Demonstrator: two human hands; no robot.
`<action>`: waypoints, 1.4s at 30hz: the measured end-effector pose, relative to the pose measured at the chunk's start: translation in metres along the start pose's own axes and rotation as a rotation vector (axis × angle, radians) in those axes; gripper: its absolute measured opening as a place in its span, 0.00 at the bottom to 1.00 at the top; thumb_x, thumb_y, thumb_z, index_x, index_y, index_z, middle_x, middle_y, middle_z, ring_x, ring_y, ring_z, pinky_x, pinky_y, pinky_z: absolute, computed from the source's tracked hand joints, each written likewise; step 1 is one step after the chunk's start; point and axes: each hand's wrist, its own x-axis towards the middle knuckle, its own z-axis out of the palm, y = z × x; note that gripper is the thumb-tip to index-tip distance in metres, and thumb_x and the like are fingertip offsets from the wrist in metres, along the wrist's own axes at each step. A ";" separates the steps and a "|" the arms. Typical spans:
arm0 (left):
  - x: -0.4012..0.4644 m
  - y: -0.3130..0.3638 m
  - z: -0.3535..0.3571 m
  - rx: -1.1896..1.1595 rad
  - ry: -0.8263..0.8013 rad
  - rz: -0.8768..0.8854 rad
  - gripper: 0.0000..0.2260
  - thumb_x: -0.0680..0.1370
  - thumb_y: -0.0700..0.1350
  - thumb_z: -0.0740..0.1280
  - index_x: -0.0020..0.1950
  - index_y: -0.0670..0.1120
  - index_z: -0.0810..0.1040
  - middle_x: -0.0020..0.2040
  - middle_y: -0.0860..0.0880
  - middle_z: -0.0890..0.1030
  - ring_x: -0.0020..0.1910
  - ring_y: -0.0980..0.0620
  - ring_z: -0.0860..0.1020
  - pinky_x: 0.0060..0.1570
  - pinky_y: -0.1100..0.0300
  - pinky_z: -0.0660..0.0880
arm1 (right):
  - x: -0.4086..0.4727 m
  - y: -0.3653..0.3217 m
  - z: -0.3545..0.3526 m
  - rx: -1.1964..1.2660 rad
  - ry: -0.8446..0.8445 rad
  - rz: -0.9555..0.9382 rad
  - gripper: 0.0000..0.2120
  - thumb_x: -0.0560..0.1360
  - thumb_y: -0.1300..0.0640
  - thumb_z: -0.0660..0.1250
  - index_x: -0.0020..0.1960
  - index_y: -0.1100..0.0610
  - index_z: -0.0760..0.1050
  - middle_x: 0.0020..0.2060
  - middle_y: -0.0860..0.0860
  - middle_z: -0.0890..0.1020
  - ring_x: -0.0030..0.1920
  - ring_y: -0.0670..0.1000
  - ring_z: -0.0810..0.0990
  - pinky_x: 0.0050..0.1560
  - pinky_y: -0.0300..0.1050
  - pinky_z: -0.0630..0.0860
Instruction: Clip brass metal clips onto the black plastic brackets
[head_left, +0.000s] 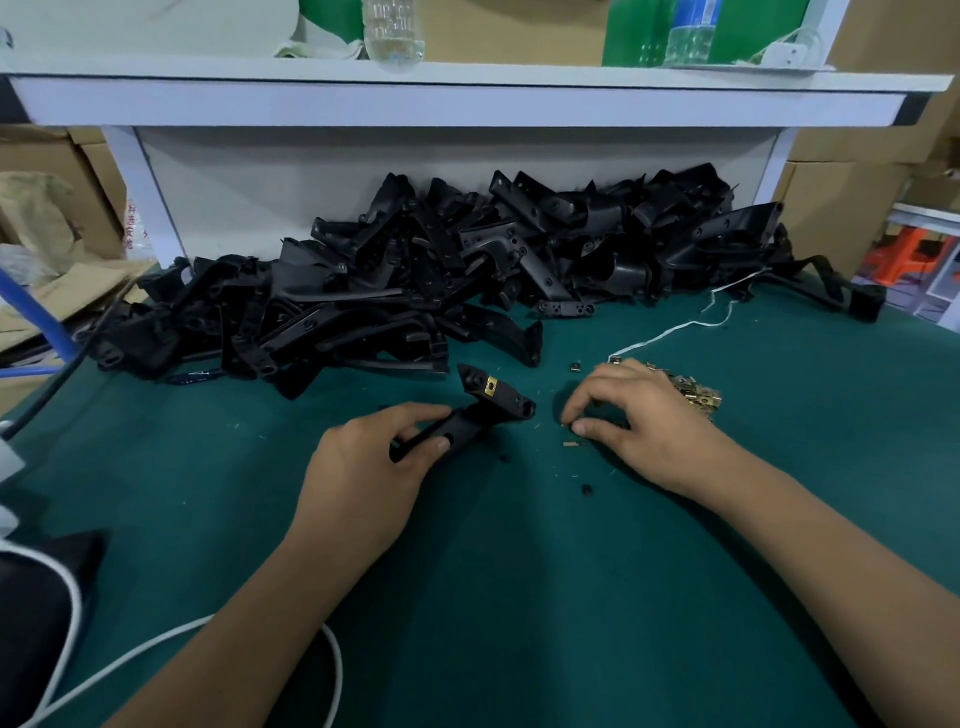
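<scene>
The person's left hand (374, 467) grips one black plastic bracket (467, 415) by its long handle end, fingers and thumb curled round it, holding it just above the green mat (467, 597). A brass clip (490, 386) already sits on the bracket's angled upper arm, near the far tip. Just to the right of that bracket, the right hand (639, 421) is lowered to the mat with its thumb and forefinger drawn close together, pinching at something small; it looks like a clip, though the piece is too tiny and shadowed to be sure. A loose pile of brass clips (691, 389) lies right behind that hand, partly covered by the knuckles, and one stray clip (575, 367) rests a little beyond the bracket's tip. Further back from the held bracket, a big heap of black brackets (441, 280) stretches along the foot of the white shelf (457, 98). A white string (691, 325) trails from the heap toward the clips. Nearer than the bracket, at the left forearm, a white cable (156, 644) loops across the mat.
</scene>
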 end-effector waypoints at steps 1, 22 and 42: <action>0.000 0.000 0.000 -0.002 0.000 -0.002 0.12 0.78 0.52 0.74 0.59 0.65 0.83 0.44 0.60 0.82 0.42 0.60 0.79 0.38 0.65 0.75 | 0.000 0.001 0.000 0.002 0.007 -0.002 0.06 0.78 0.56 0.74 0.51 0.45 0.82 0.49 0.39 0.80 0.56 0.48 0.74 0.64 0.50 0.68; -0.002 0.003 -0.004 -0.047 -0.041 0.014 0.12 0.78 0.52 0.74 0.58 0.67 0.83 0.45 0.63 0.82 0.46 0.64 0.79 0.40 0.73 0.70 | 0.000 -0.007 0.006 0.401 0.065 -0.002 0.07 0.80 0.58 0.71 0.50 0.46 0.76 0.44 0.44 0.80 0.48 0.49 0.79 0.53 0.42 0.76; -0.001 0.003 -0.005 -0.107 -0.079 0.061 0.14 0.78 0.50 0.74 0.58 0.68 0.83 0.49 0.66 0.84 0.51 0.64 0.81 0.56 0.59 0.78 | 0.002 -0.030 0.019 0.649 0.120 0.079 0.10 0.81 0.64 0.70 0.53 0.51 0.86 0.44 0.45 0.85 0.45 0.42 0.81 0.48 0.34 0.74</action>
